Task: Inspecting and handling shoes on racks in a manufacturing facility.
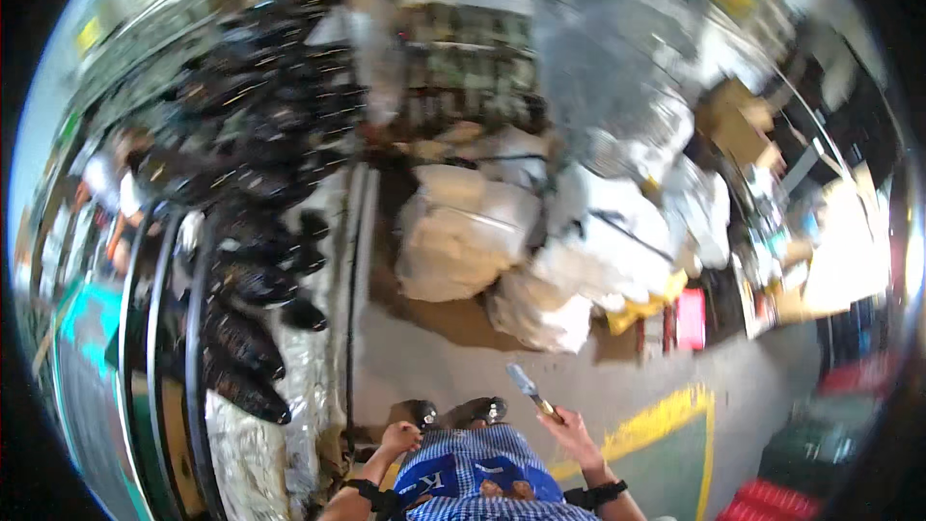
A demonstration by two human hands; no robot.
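My right hand (573, 434) is closed round the dark handle of a slim hand tool with a pale, flat end (522, 379); the tool points up and to the left, and whether it is a knife or a brush is too blurred to tell. My left hand (401, 438) is curled closed beside the blue checked apron (473, 449), and nothing shows in it. Dark bands wrap both my wrists. Just beyond the apron, the toes of my black shoes (487, 411) stand on the grey floor (405, 367).
On the left, a rack holds rows of black shoes (241, 338) beside metal rails (198, 367). Large white wrapped bundles (468, 232) lie ahead, near a red box (690, 318). Red crates (772, 502) stand at the lower right, past a yellow floor line (666, 415). A person (111, 183) is far left.
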